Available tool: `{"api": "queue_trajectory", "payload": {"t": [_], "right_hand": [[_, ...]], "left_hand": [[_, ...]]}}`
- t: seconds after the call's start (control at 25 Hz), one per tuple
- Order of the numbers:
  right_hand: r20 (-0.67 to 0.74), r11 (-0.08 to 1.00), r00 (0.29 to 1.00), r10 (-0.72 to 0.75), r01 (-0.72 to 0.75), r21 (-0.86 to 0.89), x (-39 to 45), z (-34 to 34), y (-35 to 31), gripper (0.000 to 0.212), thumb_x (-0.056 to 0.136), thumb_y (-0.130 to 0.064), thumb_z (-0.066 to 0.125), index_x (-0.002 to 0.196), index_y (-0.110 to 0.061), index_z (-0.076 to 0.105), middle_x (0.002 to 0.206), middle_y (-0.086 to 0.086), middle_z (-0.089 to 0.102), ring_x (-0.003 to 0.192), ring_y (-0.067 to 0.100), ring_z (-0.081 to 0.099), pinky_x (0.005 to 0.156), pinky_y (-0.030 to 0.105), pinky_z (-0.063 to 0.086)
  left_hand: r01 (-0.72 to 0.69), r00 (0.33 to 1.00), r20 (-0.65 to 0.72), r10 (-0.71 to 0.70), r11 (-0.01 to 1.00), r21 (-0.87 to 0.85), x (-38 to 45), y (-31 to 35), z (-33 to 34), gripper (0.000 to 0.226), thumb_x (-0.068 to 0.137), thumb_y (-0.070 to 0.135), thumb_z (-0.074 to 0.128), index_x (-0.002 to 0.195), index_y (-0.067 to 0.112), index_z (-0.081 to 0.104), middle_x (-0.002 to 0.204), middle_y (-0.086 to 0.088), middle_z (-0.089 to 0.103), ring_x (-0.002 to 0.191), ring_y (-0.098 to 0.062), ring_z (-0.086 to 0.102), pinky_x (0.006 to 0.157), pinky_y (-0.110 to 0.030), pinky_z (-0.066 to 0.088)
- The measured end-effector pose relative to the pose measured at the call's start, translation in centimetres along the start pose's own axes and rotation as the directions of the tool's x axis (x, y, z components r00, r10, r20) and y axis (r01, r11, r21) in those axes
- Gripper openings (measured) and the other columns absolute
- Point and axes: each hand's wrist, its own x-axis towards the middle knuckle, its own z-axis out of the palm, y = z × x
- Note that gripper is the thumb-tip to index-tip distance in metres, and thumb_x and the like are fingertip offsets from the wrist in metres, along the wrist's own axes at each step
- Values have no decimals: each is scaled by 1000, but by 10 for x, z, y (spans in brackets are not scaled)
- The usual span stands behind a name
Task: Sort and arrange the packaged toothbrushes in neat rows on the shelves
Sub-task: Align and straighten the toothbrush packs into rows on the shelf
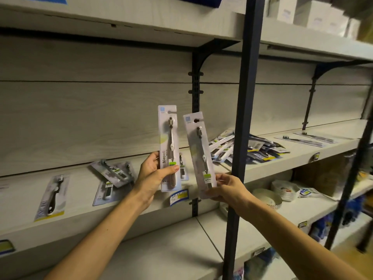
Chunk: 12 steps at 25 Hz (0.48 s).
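Head view looks up at a pale wooden shelf (84, 201) backed by grey panelling. Near the centre, the left hand (153, 174) holds one packaged toothbrush (169, 150) upright, thumb curled across the lower front of the card and fingers behind it; the word "Niepoti" runs up the card. Just beside it, toward 3 o'clock, the right hand (228, 188) pinches the bottom end of a second packaged toothbrush (199, 156), which tilts with its top leaning toward 11 o'clock. The two cards stand close but apart, both raised in front of the shelf.

Toward 9 o'clock on the shelf lie more packs: a single pack (52, 197) lying flat at the far edge, and a few overlapping packs (113, 174) just beside the left wrist. Toward 2 o'clock, past a dark metal upright (245, 118), a loose heap of packs (250, 148) is piled on the same shelf level, with two flat packs (308, 139) farther along. A blue and yellow price label (178, 197) sits on the shelf edge below the held cards. At 4 o'clock, on the lower shelf, stands a stack of white bowls (283, 190).
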Motion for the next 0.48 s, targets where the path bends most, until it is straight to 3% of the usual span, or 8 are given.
{"api": "queue_trajectory", "payload": {"t": [0.28, 0.36, 0.48], "right_hand": [[87, 999, 996, 0, 4, -46, -30, -82, 4, 42, 78, 8, 75, 116, -7, 62, 107, 11, 74, 96, 22, 73, 79, 31, 59], [80, 1000, 997, 25, -24, -10, -36, -115, 4, 44, 77, 9, 74, 117, -6, 63, 107, 13, 75, 100, 27, 73, 91, 42, 58], [-20, 996, 999, 46, -44, 83, -41, -164, 4, 42, 76, 13, 73, 114, -3, 63, 107, 16, 75, 99, 30, 73, 87, 42, 60]], "left_hand": [[-27, 997, 73, 17, 991, 130, -14, 1, 63, 49, 76, -10, 77, 119, 5, 59, 99, -8, 76, 86, -18, 72, 72, -27, 59], [-39, 988, 157, 8, 980, 198, -14, -5, 94, 53, 75, -4, 82, 121, 7, 57, 105, -10, 75, 93, -20, 72, 77, -29, 58], [-33, 970, 243, -33, 965, 261, -16, -15, 145, 55, 79, -2, 79, 125, 16, 55, 114, -6, 73, 104, -19, 71, 81, -27, 58]]}}
